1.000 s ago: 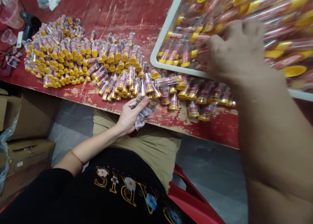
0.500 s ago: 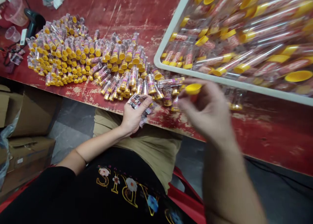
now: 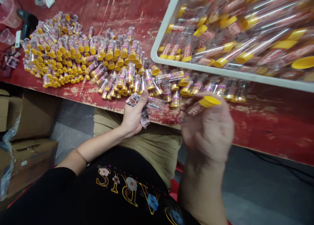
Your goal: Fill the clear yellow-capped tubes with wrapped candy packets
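Note:
Near the table's front edge, my left hand [image 3: 132, 117] is closed on several printed clear plastic sleeves [image 3: 144, 117], the thumb pressed on top. One sleeve's clear end sticks out to the right of the thumb. My right hand [image 3: 209, 135], slightly blurred, grips a clear tube with a yellow cap [image 3: 210, 101]. Its cap points up and right, and reddish print shows through the fingers. The tube's lower part is hidden by the hand. Just beyond both hands lie wrapped yellow-capped tubes [image 3: 148, 80], with purple-and-white print on their sleeves.
A white-rimmed bin [image 3: 196, 67] full of larger-looking unwrapped tubes [image 3: 187, 49] stands at the right. A big stack of wrapped tubes [image 3: 61, 51] covers the table's left. Behind it are a black heat-gun-like tool [image 3: 26, 20] and a pink plastic cup [image 3: 11, 13]. Cardboard boxes [image 3: 36, 113] stand lower left.
My right hand has come down and turned, holding the yellow-capped tube, so more of the tube shows. A clear sleeve end now spreads farther right from my left hand. The view has shifted slightly.

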Demonstrator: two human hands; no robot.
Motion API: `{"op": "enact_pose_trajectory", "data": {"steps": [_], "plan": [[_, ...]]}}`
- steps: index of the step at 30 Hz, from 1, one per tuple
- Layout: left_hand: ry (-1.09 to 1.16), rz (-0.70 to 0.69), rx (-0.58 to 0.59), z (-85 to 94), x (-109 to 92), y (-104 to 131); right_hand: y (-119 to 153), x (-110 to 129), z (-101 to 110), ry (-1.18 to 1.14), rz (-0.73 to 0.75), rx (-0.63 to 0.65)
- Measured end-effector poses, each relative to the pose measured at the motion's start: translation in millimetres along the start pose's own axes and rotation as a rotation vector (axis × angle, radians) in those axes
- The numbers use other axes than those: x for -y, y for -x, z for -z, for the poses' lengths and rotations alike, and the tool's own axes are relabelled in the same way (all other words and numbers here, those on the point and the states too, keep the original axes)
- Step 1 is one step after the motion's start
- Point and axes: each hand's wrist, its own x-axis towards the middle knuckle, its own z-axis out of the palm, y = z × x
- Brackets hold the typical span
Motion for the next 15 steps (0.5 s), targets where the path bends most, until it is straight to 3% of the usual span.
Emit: {"op": "enact_pose_trajectory", "data": {"steps": [5,11,15], "plan": [[-0.002,0.058,0.066,0.0,-1.0,4.4,8.9,23.8,-2.4,-0.089,0.009,-0.028],[-0.006,0.106,0.168,-0.2,4.1,7.3,20.9,0.0,-9.9,0.104,0.282,-0.219],[-0.010,0.134,0.248,-0.8,1.0,12.9,36.8,-11.1,1.7,0.225,0.394,-0.212]]}}
